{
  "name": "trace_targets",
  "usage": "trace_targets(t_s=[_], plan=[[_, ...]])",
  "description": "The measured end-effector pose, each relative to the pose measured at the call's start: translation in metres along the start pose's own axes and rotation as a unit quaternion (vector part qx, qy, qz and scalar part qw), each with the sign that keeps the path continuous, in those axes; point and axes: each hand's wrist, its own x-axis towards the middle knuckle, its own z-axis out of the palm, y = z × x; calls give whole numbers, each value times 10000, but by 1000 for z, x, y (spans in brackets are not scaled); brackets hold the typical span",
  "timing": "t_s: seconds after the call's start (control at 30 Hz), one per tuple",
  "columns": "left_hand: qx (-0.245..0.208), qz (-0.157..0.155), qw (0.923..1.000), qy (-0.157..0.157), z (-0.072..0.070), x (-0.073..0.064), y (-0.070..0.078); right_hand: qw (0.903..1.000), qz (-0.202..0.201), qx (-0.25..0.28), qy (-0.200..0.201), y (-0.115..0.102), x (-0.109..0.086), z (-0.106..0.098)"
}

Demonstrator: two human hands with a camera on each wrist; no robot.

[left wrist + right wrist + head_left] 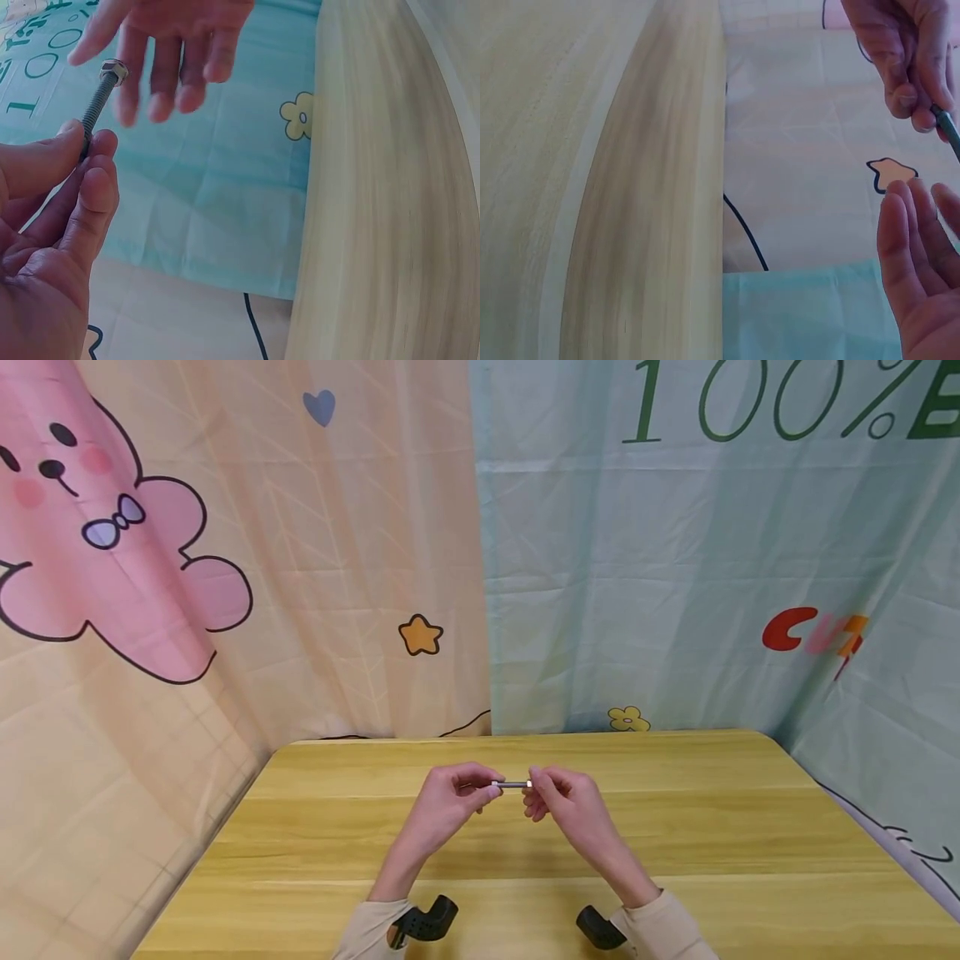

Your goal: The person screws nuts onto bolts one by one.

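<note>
Above the middle of the table, my left hand [447,800] pinches one end of a threaded metal bolt [513,785] between thumb and fingers. The left wrist view shows the grey thread and a shiny hex piece [114,71] at the bolt's far end; whether it is a nut or the head I cannot tell. My right hand [573,806] is at that end, its thumb and extended fingers on either side of the hex piece without a visible pinch. In the right wrist view the right hand's fingers [900,247] are fairly straight, and part of the bolt is cut off by the frame.
A light wooden table [337,860] lies under both hands. Printed curtains [637,568] hang behind it and at its sides. Black devices [431,920] are worn at both wrists, by the beige sleeves [667,927].
</note>
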Motion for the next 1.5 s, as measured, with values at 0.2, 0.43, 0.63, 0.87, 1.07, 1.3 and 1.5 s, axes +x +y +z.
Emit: trace_targets(t_s=[0.2, 0.43, 0.63, 0.87, 1.07, 1.3, 1.5], plan=[[-59, -38, 9999, 149, -1, -2, 8, 9985, -362, 65, -409, -2, 1, -6], [9, -123, 9998, 177, -1, -1, 8, 9980, -438, -111, -441, -1, 1, -7], [118, -38, 9998, 124, 2, -9, 36, 9992, 13, -296, -253, -3, 1, -4], [220, -158, 9995, 156, 1, -7, 29, 9980, -518, -197, -299, -3, 0, -9], [190, -176, 9995, 163, 1, -1, 2, 9974, -594, -303, -274, 0, 1, -9], [242, -39, 9996, 145, 2, -1, -1, 9983, -227, -525, -84, 0, 0, -6], [238, -104, 9993, 265, 0, 0, -4, 9964, -648, -295, -466, 0, 1, -9]])
